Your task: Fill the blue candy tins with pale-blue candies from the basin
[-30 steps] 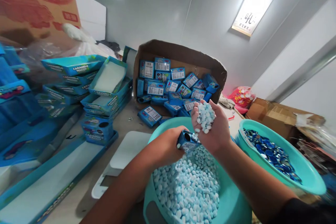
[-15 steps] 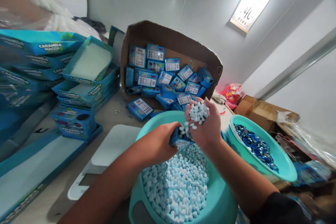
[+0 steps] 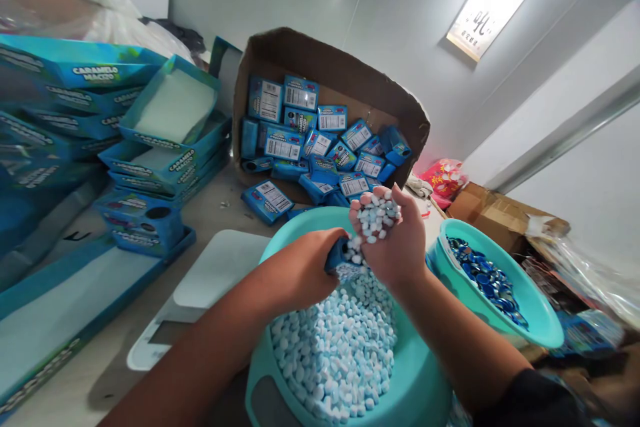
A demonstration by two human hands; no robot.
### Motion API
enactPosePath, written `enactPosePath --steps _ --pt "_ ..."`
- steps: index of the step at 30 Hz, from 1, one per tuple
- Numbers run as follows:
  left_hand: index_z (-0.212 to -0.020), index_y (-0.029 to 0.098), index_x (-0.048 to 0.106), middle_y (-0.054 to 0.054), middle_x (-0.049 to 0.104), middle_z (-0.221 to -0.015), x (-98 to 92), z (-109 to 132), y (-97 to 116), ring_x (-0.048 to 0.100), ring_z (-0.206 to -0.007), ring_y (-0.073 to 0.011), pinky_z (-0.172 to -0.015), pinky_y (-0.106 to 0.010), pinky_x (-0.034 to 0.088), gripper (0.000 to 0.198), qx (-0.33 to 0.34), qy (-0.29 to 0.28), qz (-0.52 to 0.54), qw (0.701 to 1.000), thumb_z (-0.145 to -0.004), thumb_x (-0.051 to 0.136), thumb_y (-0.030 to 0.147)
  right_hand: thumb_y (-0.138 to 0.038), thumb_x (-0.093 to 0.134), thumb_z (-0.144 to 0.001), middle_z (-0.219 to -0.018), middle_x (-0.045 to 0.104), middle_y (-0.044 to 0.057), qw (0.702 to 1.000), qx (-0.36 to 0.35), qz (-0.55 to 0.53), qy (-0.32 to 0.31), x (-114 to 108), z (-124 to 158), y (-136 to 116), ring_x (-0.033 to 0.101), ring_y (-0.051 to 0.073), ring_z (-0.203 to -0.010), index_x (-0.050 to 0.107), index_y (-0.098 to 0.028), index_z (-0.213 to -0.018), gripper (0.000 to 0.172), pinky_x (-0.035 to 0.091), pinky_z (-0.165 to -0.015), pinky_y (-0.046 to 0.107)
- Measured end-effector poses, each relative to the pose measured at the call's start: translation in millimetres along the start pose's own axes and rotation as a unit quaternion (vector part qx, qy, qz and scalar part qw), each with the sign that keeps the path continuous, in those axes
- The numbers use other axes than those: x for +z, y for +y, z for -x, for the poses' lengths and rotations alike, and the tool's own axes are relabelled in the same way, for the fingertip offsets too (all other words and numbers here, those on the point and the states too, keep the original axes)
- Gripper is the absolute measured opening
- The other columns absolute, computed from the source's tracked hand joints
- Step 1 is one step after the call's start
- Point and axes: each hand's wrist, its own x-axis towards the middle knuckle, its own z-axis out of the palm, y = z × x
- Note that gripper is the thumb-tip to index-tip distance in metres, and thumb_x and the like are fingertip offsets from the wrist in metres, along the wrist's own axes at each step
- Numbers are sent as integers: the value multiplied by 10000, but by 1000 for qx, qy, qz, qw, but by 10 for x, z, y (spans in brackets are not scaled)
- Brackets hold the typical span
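My left hand (image 3: 314,265) is wrapped round a small blue tin (image 3: 340,259), tilted with its mouth toward my other palm. Cupped palm up, my right hand (image 3: 400,247) holds a heap of pale blue and white candies (image 3: 377,215). Some candies lie at the tin's mouth, between the palm and the tin. Both hands are above a turquoise basin (image 3: 423,373), which holds a thick layer of the same loose candies (image 3: 335,353). Part of the tin is hidden by my left fingers and by the candies.
A white scale (image 3: 213,273) stands left of the basin. Behind, a cardboard box (image 3: 350,63) holds several blue packs (image 3: 283,145). Printed blue trays (image 3: 165,167) are stacked at left. At right, another turquoise basin (image 3: 545,320) contains shiny blue lids (image 3: 487,280).
The candies in my right palm have shifted, with more now gathered at the tin's mouth. Both hands stay nearly in place. The view has moved slightly.
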Motion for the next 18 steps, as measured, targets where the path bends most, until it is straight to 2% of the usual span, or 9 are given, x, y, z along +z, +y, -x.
enactPosePath --steps 8,11,13,16,18 --pt "-1009 258 581 9 677 -982 10 -2 -47 617 -868 -197 -689 -292 417 375 -10 -20 8 1000 -667 546 108 -381 617 -803 -734 635 12 997 -28 52 -54 -8 28 18 657 167 -785 639 -194 -723 205 544 -866 360" --pt "-1049 256 584 -4 674 -1021 7 8 -46 612 -907 -208 -726 -299 425 406 -2 -15 7 1000 -673 544 109 -388 620 -797 -736 645 16 994 -19 75 -83 -18 10 35 657 186 -805 658 -207 -734 195 528 -913 393" --pt "-1038 240 588 -18 672 -1017 4 7 -36 608 -911 -213 -733 -302 423 393 3 -4 3 1000 -674 539 104 -392 592 -809 -739 646 19 990 -43 95 -97 -25 6 35 662 203 -849 658 -213 -725 209 503 -958 417" --pt "-945 213 595 -27 671 -957 -9 -6 -9 607 -872 -209 -731 -298 426 299 4 8 6 1000 -671 548 104 -357 550 -842 -844 679 33 968 -120 185 -122 -57 10 -6 646 221 -993 678 -216 -750 212 453 -1022 425" --pt "-913 207 594 -14 666 -902 -23 -17 9 608 -819 -193 -724 -286 437 264 -7 21 29 999 -669 570 109 -341 546 -874 -971 693 39 928 -175 299 -138 -97 4 -58 609 216 -1086 702 -220 -827 202 432 -1036 402"
